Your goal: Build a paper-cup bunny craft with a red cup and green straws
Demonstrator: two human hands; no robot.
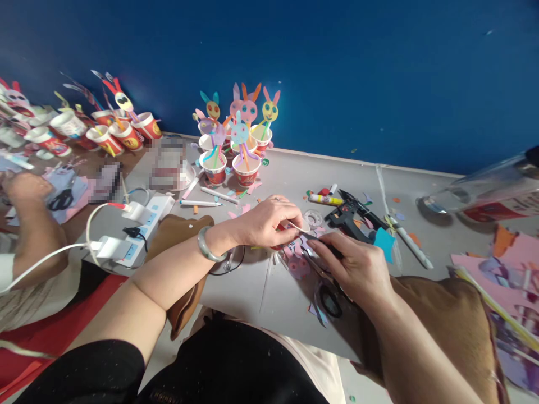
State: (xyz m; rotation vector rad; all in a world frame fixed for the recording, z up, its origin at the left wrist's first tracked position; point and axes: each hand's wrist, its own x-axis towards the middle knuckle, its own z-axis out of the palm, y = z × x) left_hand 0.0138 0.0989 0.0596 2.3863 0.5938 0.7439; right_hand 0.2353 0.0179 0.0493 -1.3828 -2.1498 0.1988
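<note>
My left hand (272,220), with a bangle on its wrist, grips a red paper cup (301,227) that is tipped so its pale rim faces right. Close to that rim, the fingers of my right hand (357,266) are pinched together. A dark sliver shows at their tips, but I cannot make out what it is. Below the hands lie pink paper cut-outs (297,267) and scissors with a black handle loop (329,301), partly covered by my right hand. Just beyond my right hand rests a black glue gun (349,220), near a roll of clear tape (313,218).
Cups with paper rabbit faces (246,168) stand near the blue wall. A power strip (145,230) with cables lies left, beside another person's arm (40,235). Markers (202,203) and paper scraps are scattered about. A clear bottle (475,196) is at right.
</note>
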